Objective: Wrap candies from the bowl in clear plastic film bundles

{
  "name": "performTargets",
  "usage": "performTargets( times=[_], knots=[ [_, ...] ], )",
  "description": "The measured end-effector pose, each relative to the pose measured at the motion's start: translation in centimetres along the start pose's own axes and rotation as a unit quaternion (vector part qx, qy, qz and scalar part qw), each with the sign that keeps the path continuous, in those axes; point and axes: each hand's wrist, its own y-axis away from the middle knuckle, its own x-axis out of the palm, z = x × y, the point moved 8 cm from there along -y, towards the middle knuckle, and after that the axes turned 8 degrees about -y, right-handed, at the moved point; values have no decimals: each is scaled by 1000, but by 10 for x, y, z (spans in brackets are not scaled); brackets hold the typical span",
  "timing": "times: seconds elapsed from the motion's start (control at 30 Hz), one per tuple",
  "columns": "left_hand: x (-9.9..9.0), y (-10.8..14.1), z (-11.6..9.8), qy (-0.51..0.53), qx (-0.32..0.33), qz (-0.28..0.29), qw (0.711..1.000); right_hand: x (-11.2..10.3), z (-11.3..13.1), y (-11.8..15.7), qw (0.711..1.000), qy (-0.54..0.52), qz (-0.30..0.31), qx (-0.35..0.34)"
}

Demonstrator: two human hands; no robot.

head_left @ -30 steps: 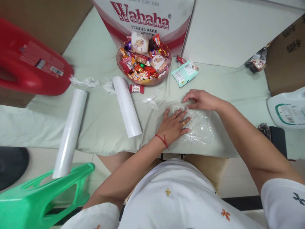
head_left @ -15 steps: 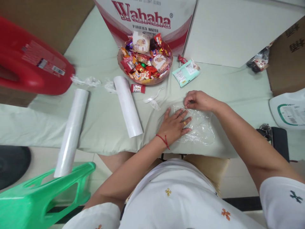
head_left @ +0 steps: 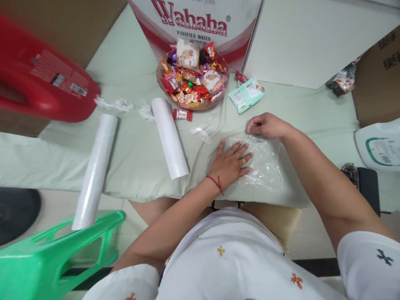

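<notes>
A crinkled sheet of clear plastic film (head_left: 264, 166) lies on the cloth-covered table in front of me. My left hand (head_left: 229, 162), wearing a ring and a red cord bracelet, rests flat with fingers spread on the film's left side. At the film's far edge, my right hand (head_left: 262, 126) is closed in a pinch, with a bit of the film seemingly between thumb and fingers. Just left of my left hand is a twisted white plastic scrap (head_left: 203, 130). A white roll (head_left: 170, 139) stretches across the table beyond it.
A bowl of wrapped sweets (head_left: 162, 85) stands before a Wahaha carton (head_left: 200, 23). Right of the bowl lies a mint-green packet (head_left: 246, 96). Another roll (head_left: 95, 171) overhangs the table edge above a green stool (head_left: 34, 266). A red jug (head_left: 46, 79) is left; a white jug (head_left: 381, 143) right.
My right hand has shifted slightly right and away from my left hand along the film's far edge. My left hand stays flat on the film. The whole view has shifted slightly.
</notes>
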Motion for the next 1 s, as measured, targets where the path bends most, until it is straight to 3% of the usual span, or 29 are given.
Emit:
performTargets(
  times=[0.1,0.3,0.4,0.57,0.8,0.9,1.0],
  knots=[
    [0,0,0,4,-2,4,1000,-9,5,4,999,13,-46,-23],
    [1,-1,0,5,-5,14,1000,27,32,13,967,193,47,-159],
    [1,-1,0,-2,-6,24,1000,35,30,9,961,221,60,-155],
    [0,0,0,-3,-4,17,1000,18,20,2,976,198,4,-89],
    [1,0,0,-19,5,19,1000,33,30,13,948,234,55,-207],
    [0,0,0,-15,3,16,1000,34,25,11,953,226,51,-196],
    [0,0,0,-9,4,14,1000,27,16,6,973,179,41,-143]
  ],
)
